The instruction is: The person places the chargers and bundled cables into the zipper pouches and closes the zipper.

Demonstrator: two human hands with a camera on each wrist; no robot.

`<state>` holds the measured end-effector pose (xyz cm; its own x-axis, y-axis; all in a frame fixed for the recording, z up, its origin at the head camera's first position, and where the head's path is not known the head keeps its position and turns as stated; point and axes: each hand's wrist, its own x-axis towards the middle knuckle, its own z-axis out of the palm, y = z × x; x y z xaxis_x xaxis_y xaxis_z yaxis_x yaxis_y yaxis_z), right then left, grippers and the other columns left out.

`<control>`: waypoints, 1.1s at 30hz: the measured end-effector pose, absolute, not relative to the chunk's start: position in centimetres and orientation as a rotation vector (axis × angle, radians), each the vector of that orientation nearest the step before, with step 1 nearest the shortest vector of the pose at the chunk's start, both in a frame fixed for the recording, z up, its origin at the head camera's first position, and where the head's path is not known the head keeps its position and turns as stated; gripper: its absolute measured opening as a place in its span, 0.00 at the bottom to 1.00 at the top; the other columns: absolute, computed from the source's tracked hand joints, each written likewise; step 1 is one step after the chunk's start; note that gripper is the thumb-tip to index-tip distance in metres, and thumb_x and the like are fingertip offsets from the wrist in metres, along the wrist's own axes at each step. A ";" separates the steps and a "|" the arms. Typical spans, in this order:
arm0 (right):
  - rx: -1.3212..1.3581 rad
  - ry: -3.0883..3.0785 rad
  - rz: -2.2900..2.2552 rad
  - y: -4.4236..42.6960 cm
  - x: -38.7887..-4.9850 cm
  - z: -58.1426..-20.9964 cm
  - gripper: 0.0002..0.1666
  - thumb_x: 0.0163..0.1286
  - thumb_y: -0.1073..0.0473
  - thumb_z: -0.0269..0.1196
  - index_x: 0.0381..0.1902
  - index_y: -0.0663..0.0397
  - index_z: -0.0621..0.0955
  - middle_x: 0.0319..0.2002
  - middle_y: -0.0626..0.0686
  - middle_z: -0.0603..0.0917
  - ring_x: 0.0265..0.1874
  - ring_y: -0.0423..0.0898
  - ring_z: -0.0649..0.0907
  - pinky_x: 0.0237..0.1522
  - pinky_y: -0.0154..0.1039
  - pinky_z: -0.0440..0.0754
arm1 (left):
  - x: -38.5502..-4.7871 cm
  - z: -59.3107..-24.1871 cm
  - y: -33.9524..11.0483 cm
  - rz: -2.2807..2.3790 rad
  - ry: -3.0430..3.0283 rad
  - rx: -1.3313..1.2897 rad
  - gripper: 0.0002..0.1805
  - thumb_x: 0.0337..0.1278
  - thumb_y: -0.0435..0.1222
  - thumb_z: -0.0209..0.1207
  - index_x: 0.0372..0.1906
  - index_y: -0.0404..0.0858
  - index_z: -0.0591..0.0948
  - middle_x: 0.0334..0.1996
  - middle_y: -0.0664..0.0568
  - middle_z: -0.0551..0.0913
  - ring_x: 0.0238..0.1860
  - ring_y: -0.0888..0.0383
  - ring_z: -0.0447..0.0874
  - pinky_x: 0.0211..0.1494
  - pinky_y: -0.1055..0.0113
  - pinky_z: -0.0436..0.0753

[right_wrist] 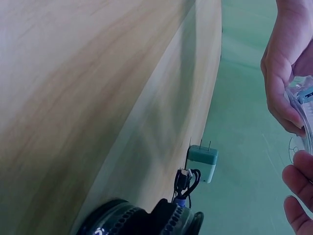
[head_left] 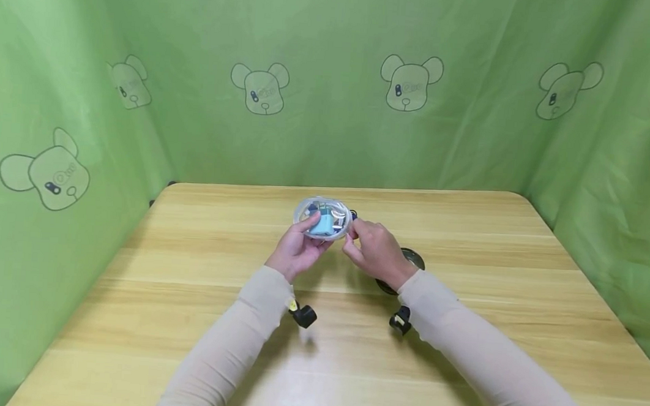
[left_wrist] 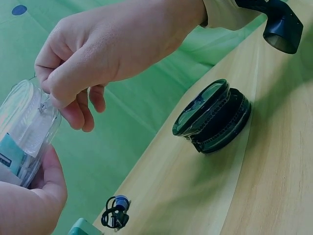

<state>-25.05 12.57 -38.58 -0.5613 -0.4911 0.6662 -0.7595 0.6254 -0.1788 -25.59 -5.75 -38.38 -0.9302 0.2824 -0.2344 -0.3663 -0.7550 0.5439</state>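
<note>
A clear oval case (head_left: pixel 341 231) is held above the table by my left hand (head_left: pixel 296 250), the thumb over its front and the fingers beneath. Light-blue and white contents show through its wall (left_wrist: pixel 30 147). My right hand (head_left: pixel 379 252) pinches the case's right edge with thumb and curled fingers; whether a zip pull is between them is hidden. In the left wrist view, the right hand (left_wrist: pixel 107 49) is above the case and the left hand (left_wrist: pixel 29 208) below. The right wrist view shows the left hand (right_wrist: pixel 283 68) at the case and the right hand's fingertips (right_wrist: pixel 301 183) at its lower edge.
On the wooden table (head_left: pixel 186 318), a round black case (left_wrist: pixel 210 117) lies beneath my right wrist. Farther back are a bundled dark cable (right_wrist: pixel 185 183) and a teal-and-white plug adapter (right_wrist: pixel 202 159), prongs up in the right wrist view. Green curtains (head_left: pixel 328 148) surround the table's back and sides.
</note>
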 end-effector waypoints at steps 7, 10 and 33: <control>0.968 -2.303 0.615 12.6 -25.1 -38.5 0.07 0.58 0.66 0.60 0.24 0.57 0.72 0.19 0.53 0.77 0.15 0.40 0.68 0.19 0.36 0.74 | -25.5 -38.4 -5.9 2.643 0.857 -0.179 0.35 0.68 0.32 0.52 0.75 0.42 0.51 0.67 0.40 0.67 0.68 0.46 0.65 0.64 0.59 0.73; 0.966 -2.304 0.613 12.6 -25.0 -38.4 0.06 0.58 0.66 0.59 0.24 0.56 0.72 0.19 0.54 0.78 0.15 0.41 0.68 0.19 0.36 0.74 | -25.5 -38.3 -6.0 2.646 0.865 -0.185 0.35 0.68 0.32 0.52 0.75 0.42 0.51 0.67 0.40 0.67 0.66 0.47 0.67 0.63 0.59 0.74; 0.916 -2.312 0.598 13.6 -25.4 -37.8 0.05 0.59 0.66 0.59 0.25 0.58 0.73 0.18 0.49 0.74 0.14 0.38 0.66 0.17 0.35 0.71 | -25.4 -38.5 -6.1 2.651 0.873 -0.214 0.36 0.67 0.32 0.53 0.75 0.43 0.51 0.66 0.41 0.68 0.65 0.47 0.68 0.64 0.58 0.72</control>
<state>-25.39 13.55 -37.82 -0.5992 -0.4650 0.6517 -0.7225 0.6647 -0.1901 -25.45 -6.07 -38.47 -0.9307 0.2717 -0.2450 -0.3641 -0.7531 0.5479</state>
